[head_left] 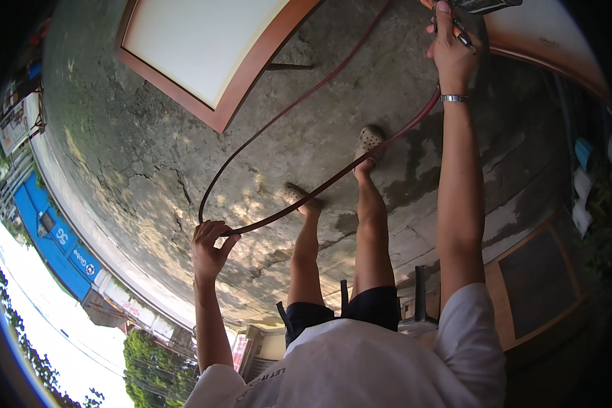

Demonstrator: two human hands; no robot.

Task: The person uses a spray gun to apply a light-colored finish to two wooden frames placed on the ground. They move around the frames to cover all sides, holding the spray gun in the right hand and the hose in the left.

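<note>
A long dark red hose [333, 178] runs in a loop over the concrete. My left hand [211, 250], at left of centre, is closed round its bend, the thumb along it. From there one stretch goes up and away toward the top edge, while the other crosses in front of my legs up to my right wrist. My right hand [453, 58], far out at the upper right, is closed on an orange and dark tool [465, 41] with a metal-looking part. My fingers and the picture's edge hide much of that tool, so its kind is unclear.
A white panel with a brown frame [219, 112] stands at the upper left, a leg beneath it. Another white panel [544, 34] is at the upper right. Cracked, partly wet concrete [149, 136] lies around my clogs [369, 141]. A dark framed board [544, 282] is at lower right.
</note>
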